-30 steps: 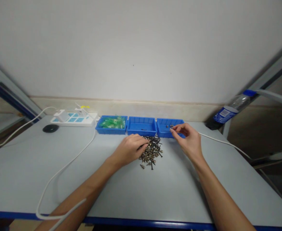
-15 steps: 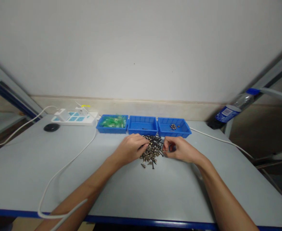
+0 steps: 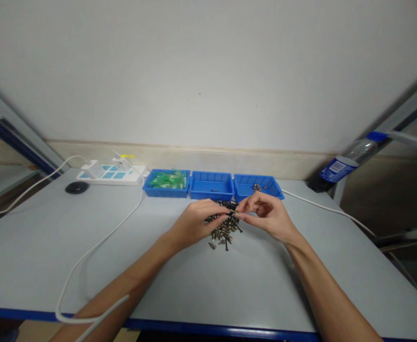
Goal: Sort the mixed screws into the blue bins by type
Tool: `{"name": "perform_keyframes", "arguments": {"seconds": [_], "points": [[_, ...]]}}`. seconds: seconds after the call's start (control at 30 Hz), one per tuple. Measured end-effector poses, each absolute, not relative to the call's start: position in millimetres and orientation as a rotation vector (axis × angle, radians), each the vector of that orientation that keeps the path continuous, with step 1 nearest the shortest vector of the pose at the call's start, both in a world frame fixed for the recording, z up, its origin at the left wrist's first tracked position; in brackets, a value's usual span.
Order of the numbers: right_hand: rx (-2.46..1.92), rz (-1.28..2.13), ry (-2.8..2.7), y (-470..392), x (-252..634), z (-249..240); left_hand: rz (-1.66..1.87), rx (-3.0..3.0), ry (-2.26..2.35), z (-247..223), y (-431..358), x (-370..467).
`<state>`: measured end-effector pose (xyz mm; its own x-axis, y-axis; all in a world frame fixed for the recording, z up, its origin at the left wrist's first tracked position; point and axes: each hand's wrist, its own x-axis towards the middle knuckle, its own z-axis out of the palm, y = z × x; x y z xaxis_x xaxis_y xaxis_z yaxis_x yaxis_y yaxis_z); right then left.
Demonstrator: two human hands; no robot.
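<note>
A pile of mixed black and brass-coloured screws (image 3: 223,232) lies on the table in front of the trays. Over its right side my right hand (image 3: 269,216) pinches a small metal screw (image 3: 234,212) between thumb and forefinger. My left hand (image 3: 197,221) reaches across the pile from the left, its thumb and forefinger nearly together at the screw's left end. What lies between those left fingertips is too small to make out. Both hands nearly meet above the pile and cover part of it.
Behind the pile stand three blue trays: one with green pieces (image 3: 169,180), a middle tray (image 3: 211,194) with a small dark piece, and a right tray (image 3: 276,192) with several metal parts. A power strip (image 3: 137,176), black disc (image 3: 76,187), white cable (image 3: 87,254) and leaning bottle (image 3: 336,168) surround them.
My right hand has moved left and slightly up, bringing the screw to my left fingertips. My left fingers have stretched a little to the right.
</note>
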<state>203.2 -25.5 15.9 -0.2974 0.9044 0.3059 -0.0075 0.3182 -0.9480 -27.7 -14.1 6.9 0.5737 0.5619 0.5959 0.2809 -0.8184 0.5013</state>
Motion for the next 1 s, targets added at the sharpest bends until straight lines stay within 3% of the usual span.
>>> {"name": "perform_keyframes", "arguments": {"seconds": [0.17, 0.33, 0.5, 0.8, 1.0], "points": [[-0.868, 1.027, -1.548, -21.5, 203.1, 11.7, 0.981, 2.589, 0.738, 11.4, -10.4, -34.0], [-1.209, 0.481, -1.412, -9.3, 218.8, 3.0, 0.651, 2.709, 1.012, 7.5, 5.7, -58.7], [-1.55, 0.107, -1.76, -5.7, 227.3, -5.5, 0.427, 2.685, 1.349, -3.2, 15.3, -69.6], [-1.493, 0.083, -1.833, -4.1, 228.4, -9.3, 0.356, 2.691, 1.502, -5.9, 9.3, -54.6], [-1.318, 0.215, -1.708, -9.9, 208.5, 4.4, 0.707, 2.539, 1.366, -9.0, 15.6, -59.0]]}}
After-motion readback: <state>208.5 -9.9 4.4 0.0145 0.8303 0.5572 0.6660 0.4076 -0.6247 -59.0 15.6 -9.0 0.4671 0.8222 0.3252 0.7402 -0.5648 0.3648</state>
